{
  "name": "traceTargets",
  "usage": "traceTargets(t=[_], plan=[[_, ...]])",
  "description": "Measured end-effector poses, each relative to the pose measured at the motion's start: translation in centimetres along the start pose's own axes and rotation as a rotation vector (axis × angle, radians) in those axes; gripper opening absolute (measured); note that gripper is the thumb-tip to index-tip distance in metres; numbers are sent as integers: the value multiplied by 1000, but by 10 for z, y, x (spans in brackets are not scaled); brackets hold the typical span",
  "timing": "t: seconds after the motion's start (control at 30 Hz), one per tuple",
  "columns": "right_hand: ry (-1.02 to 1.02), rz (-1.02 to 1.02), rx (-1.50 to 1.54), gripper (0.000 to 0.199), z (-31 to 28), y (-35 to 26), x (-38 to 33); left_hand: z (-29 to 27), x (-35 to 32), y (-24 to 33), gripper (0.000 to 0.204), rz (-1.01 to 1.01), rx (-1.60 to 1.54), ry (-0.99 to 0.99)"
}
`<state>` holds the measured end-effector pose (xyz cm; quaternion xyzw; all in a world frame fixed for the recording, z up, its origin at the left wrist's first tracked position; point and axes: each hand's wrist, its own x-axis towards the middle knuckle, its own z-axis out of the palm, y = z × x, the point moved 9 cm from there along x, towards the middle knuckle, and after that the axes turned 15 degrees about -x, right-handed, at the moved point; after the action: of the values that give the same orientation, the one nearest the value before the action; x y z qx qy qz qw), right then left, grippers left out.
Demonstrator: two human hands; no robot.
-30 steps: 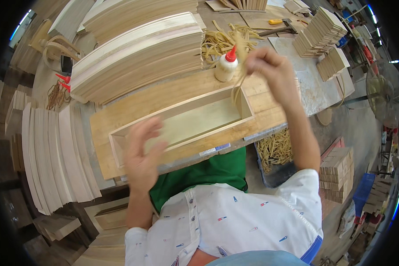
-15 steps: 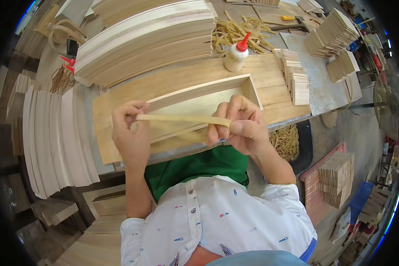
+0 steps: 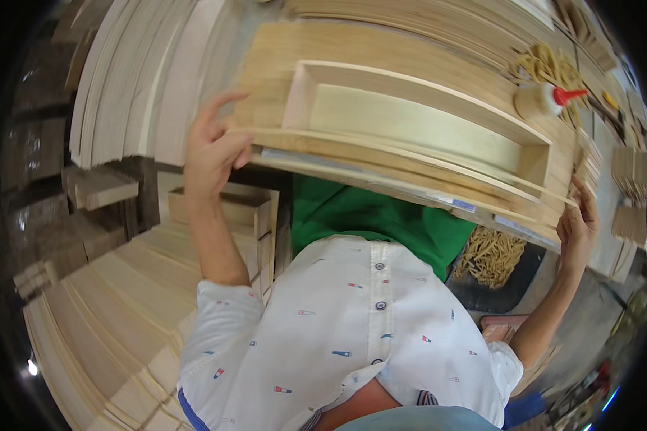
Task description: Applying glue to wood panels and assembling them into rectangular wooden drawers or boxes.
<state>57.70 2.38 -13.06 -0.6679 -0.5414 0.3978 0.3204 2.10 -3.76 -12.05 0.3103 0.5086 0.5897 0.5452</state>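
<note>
Wooden strip (image 3: 402, 161) lies along the box's (image 3: 417, 122) near wall on the surface (image 3: 280, 57), pinched at both ends by left hand (image 3: 212, 147) and right hand (image 3: 579, 223); uneven pressure could bow it off.

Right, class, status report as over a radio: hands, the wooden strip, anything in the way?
Left hand on one end of the long strip, right hand on the other. Strip along the box frame's near side. Glue bottle stands apart.
</note>
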Motion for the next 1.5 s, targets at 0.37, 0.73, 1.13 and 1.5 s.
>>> traceTargets(t=[0.37,0.73,1.13,1.5], plan=[[-251,114,-43,50,52,14,40,16,51,-32,59,-176,84,-145],[-292,125,125,32,56,23,70,16,81,-54,37,-242,-18,-110],[-383,79,338,22,71,46,93,5,107,-90,20,-328,-542,-214],[-322,28,249,22,62,65,98,2,106,-90,19,-254,-348,-136]])
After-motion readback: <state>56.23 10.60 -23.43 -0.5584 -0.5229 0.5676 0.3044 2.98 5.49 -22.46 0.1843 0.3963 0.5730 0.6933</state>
